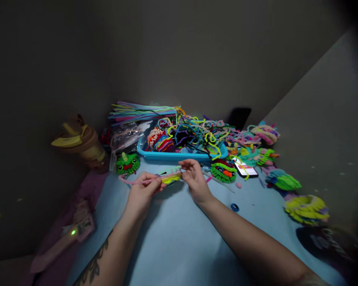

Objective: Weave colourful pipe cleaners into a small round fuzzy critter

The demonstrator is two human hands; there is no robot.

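My left hand (pixel 144 190) is closed in a pinch on a pink pipe cleaner (pixel 128 180), whose free end curls out to the left. Joined to it or lying along it is a small yellow fuzzy pipe-cleaner piece (pixel 171 178), stretched between both hands. At the right end of that piece my right hand (pixel 194 180) has its thumb and index finger bent together; the exact contact is too small to make out. A green fuzzy face (pixel 128 163) with eyes sits beyond my left hand. Another green face (pixel 223 171) with an orange mouth lies right of my right hand.
A blue tray (pixel 179 156) heaped with tangled pipe cleaners stands at the back, straight pipe cleaners (pixel 143 112) behind it. To the right are a lit phone (pixel 245 170), a blue ring (pixel 234 207) and several fuzzy pieces. A brown pot (pixel 88 149) and pink device (pixel 77 230) stand left.
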